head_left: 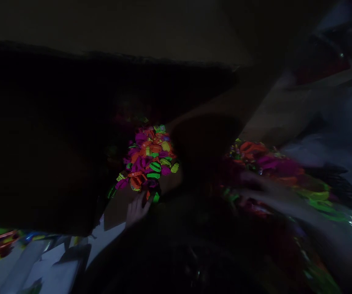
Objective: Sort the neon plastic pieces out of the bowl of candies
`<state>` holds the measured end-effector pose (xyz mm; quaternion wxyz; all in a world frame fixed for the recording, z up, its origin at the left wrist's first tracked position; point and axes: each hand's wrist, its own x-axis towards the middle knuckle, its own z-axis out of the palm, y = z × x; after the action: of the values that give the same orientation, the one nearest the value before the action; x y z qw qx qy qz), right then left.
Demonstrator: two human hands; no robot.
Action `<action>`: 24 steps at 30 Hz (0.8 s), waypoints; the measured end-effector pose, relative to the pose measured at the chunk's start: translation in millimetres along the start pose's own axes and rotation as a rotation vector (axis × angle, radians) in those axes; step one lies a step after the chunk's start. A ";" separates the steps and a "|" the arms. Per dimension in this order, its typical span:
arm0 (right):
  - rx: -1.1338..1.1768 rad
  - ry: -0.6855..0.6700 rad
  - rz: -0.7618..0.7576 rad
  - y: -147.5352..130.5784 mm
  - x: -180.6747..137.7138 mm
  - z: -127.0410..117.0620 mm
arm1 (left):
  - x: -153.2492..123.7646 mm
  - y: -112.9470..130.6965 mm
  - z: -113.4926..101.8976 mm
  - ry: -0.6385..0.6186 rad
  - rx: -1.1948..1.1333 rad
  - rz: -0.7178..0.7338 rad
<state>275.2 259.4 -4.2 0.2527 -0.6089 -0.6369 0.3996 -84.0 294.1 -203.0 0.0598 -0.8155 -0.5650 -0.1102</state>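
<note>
My left hand lies at the near edge of a pile of small neon pieces in green, orange, magenta and yellow. Its fingers are stretched out beside a green and orange piece; whether they touch it is hard to see. The pieces look like small moulded plastic parts, but their exact kind is too dark to make out. On the right, my right hand reaches into a second heap of similar bright pieces. Motion and darkness smear its fingers, and what they may hold is hidden.
A brown cardboard surface lies under the left pile, with dark box-like walls around it. More coloured pieces and pale flat sheets show at lower left. Greyish plastic-like sheeting lies at the right. Much of the view is nearly black.
</note>
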 end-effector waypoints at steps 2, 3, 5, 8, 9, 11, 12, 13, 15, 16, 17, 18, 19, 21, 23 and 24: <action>-0.087 0.132 0.001 8.0 -19.6 -23.8 | 4.5 0.1 -4.8 -0.013 -0.023 0.031; -0.157 0.244 0.005 11.9 -27.1 -34.7 | 7.7 -0.1 -8.0 -0.028 -0.024 0.048; -0.283 0.458 0.011 17.6 -36.4 -52.0 | 15.6 -0.9 -15.4 -0.067 -0.014 0.064; -0.446 0.688 0.017 20.1 -38.7 -58.5 | 29.1 -1.4 -25.1 -0.141 0.001 0.053; -0.493 0.734 -0.007 19.9 -37.6 -54.4 | 33.4 -1.1 -26.7 -0.172 0.007 0.047; -0.559 0.760 -0.111 19.8 -33.8 -37.4 | 40.4 -0.1 -26.8 -0.223 0.015 0.037; -0.567 0.730 -0.184 20.5 -31.1 -25.4 | 43.1 0.3 -25.7 -0.238 0.014 0.035; -0.562 0.680 -0.255 21.9 -27.7 -11.9 | 45.2 0.5 -24.2 -0.245 0.011 0.033; -0.510 0.508 -0.305 26.7 -18.4 17.1 | 48.1 0.0 -22.1 -0.256 -0.001 0.039; -0.484 0.399 -0.293 29.6 -12.4 31.2 | 49.2 -0.7 -22.4 -0.265 -0.008 0.045; -0.432 0.281 -0.268 32.4 -5.8 44.4 | 50.5 -1.8 -23.8 -0.279 -0.022 0.054; -0.405 0.208 -0.261 34.8 1.1 56.3 | 52.1 -3.0 -26.3 -0.296 -0.039 0.066; -0.383 0.160 -0.253 36.7 7.9 66.9 | 54.3 -4.4 -29.7 -0.317 -0.061 0.079; -0.347 0.103 -0.238 38.6 20.7 84.0 | 60.7 -7.6 -37.6 -0.358 -0.110 0.104; -0.309 0.060 -0.217 38.5 31.1 96.7 | 68.7 -10.9 -44.5 -0.389 -0.155 0.115; -0.289 0.039 -0.206 38.1 35.5 101.8 | 72.8 -12.3 -46.9 -0.397 -0.175 0.115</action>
<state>210.2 271.2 -97.4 0.2145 -0.5779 -0.7419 0.2639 -76.2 354.2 -139.9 -0.1175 -0.8542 -0.5065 0.0076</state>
